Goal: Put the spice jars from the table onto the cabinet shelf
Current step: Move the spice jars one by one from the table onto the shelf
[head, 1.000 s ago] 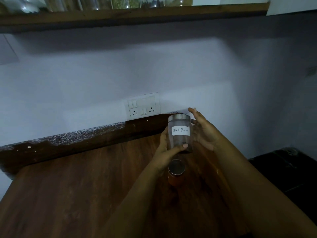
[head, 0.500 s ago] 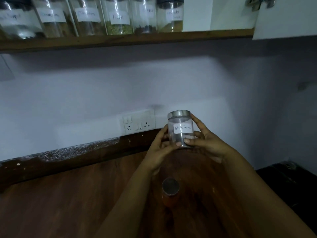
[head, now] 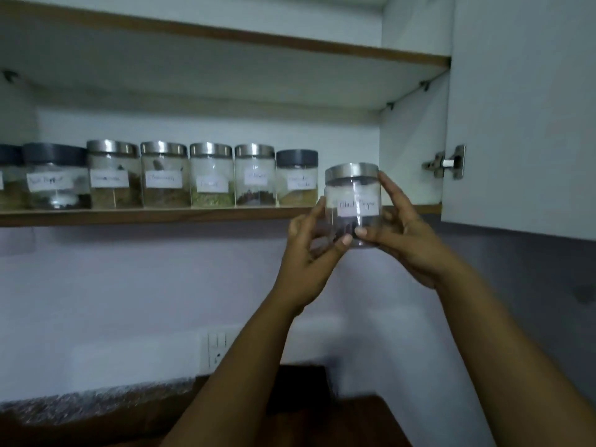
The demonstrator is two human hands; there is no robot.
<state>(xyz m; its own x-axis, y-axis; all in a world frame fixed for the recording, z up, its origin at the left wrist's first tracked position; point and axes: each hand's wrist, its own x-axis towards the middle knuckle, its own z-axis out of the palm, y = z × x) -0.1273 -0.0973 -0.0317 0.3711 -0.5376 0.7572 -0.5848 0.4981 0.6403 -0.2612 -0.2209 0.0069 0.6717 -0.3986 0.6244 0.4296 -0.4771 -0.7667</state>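
**Black pepper jar held in both hands at the shelf edge**

The black pepper jar is held upright in the air, in front of the front edge of the cabinet shelf, at the shelf's right end. Its base sits below the shelf edge; its steel lid sits above it. It is not resting on the shelf. The white handwritten label faces the camera.

The left hand grips the jar from the left, thumb curled under the lower front, fingers behind the glass. The right hand grips it from the right, thumb at the lower front, fingers raised along the side up to the lid.

A row of labelled jars stands on the shelf, side by side. The nearest, a dark-lidded jar, stands just left of the held jar. The cabinet door hangs open at right, its hinge visible. A wall socket shows below, partly behind the left forearm. The wooden counter lies at the bottom.
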